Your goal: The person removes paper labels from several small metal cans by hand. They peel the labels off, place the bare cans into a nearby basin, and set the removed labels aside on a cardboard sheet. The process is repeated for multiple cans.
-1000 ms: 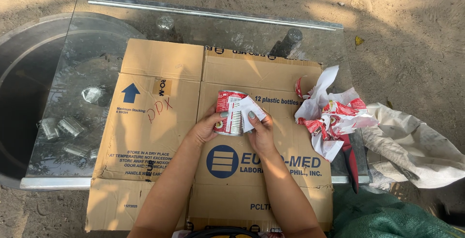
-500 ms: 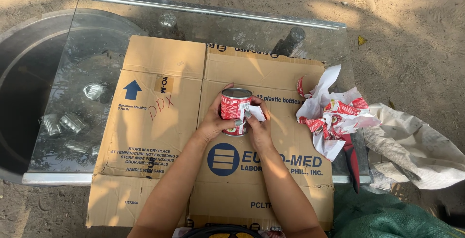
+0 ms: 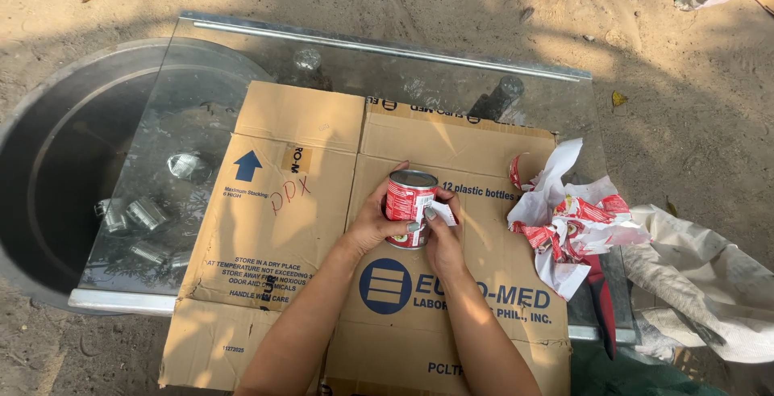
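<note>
Left hand (image 3: 372, 223) is wrapping its curled fingers around a small red-labelled tin can (image 3: 407, 206), standing upright on the flattened cardboard box (image 3: 322, 202) over the glass tabletop (image 3: 201, 106). Right hand (image 3: 442, 239) is pinching the label's loose white flap (image 3: 439, 212) just right of the can, fingers closed on it. Torn label scraps (image 3: 568, 223) are lying further right.

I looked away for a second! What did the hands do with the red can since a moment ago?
The can was tipped up: it lay slanted a second ago and now stands upright on the cardboard. The left hand keeps gripping its side, while the right hand has pulled the loose white label flap in closer against the can. The pile of torn labels has not moved.
</note>
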